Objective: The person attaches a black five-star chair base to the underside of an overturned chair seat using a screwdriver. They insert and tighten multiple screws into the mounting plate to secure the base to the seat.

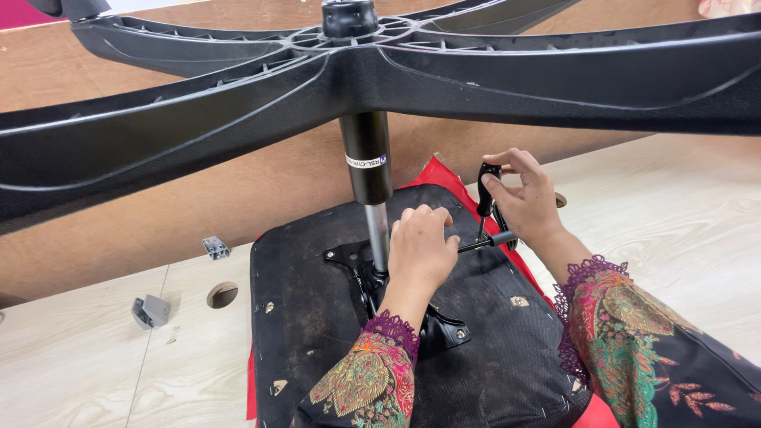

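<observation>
An upturned office-chair seat with a black fabric underside and red edging (491, 349) is seen lying on a pale wood-grain worktable (682, 230). A black metal mechanism plate (349, 257) is fixed to the middle of the seat's underside, and a gas-lift column, black above and chrome below (369, 170), rises upright from it to a black plastic five-armed star base (515, 79) that spreads across the top of the view. The left hand (420, 246) is laid, fingers curled downward, on the mechanism just beside the chrome part of the column; whether anything is gripped beneath it cannot be told. The right hand (527, 198) is closed around the black grip of a slim metal lever (485, 198), held nearly upright at the right side of the mechanism, and a second black-tipped rod (487, 242) is seen running sideways beneath that hand. Both wrists are covered by dark patterned sleeves with purple lace cuffs (626, 333). Two small grey metal brackets (151, 311) and a round hole (223, 295) are seen on the worktable to the left of the seat.
</observation>
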